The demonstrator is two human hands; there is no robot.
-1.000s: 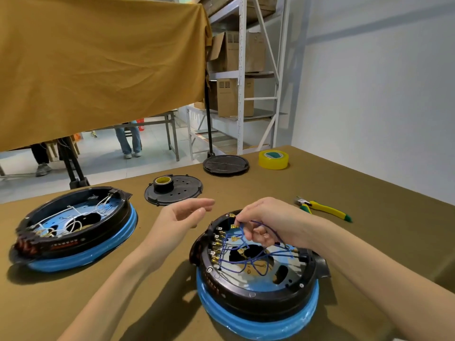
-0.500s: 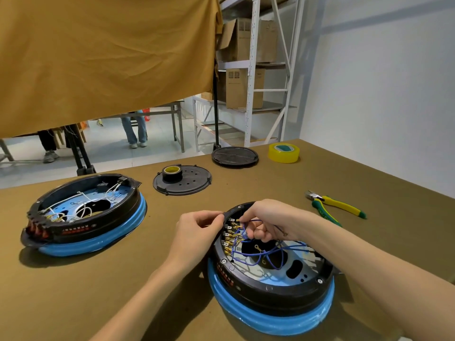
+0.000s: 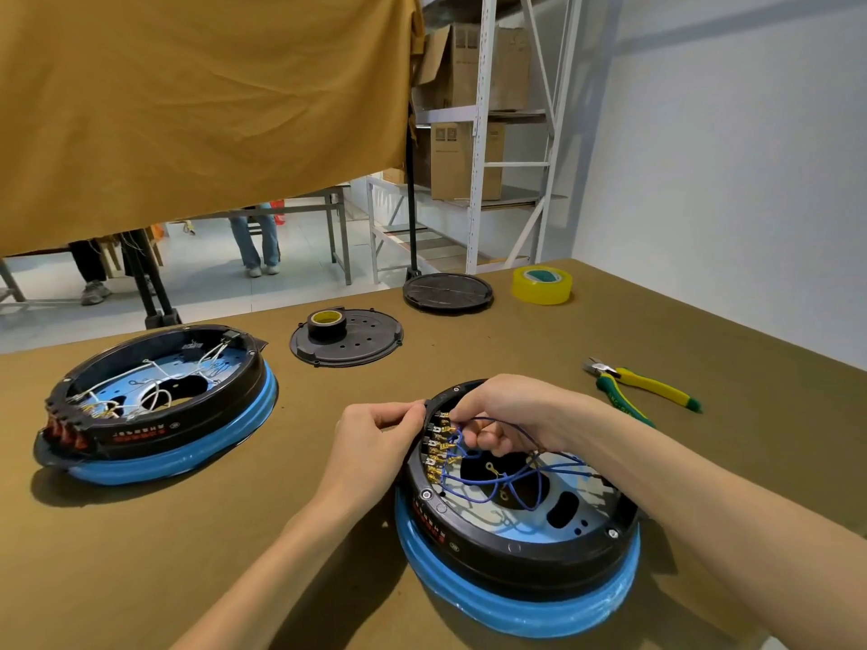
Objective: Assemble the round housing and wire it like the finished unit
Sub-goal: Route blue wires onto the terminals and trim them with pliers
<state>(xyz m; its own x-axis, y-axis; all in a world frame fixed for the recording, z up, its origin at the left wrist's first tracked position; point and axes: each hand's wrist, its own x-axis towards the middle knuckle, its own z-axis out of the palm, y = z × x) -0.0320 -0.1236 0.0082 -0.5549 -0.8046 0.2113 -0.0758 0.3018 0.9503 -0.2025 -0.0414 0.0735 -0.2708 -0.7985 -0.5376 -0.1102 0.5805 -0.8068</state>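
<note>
Round housing [image 3: 516, 546], black on a blue ring, sits near the front of the olive table [image 3: 703, 344], with 2 hands meeting at its far-left rim. The left hand [image 3: 375, 438] curls its fingers against the outer rim beside a row of brass terminals [image 3: 436, 448]. The right hand [image 3: 506, 415] reaches inside, fingers bent and pinching a blue wire [image 3: 497, 476] just beside those terminals. The finished unit [image 3: 155, 401], wired in white, lies well apart at left; pliers [image 3: 642, 387] rest to the right.
</note>
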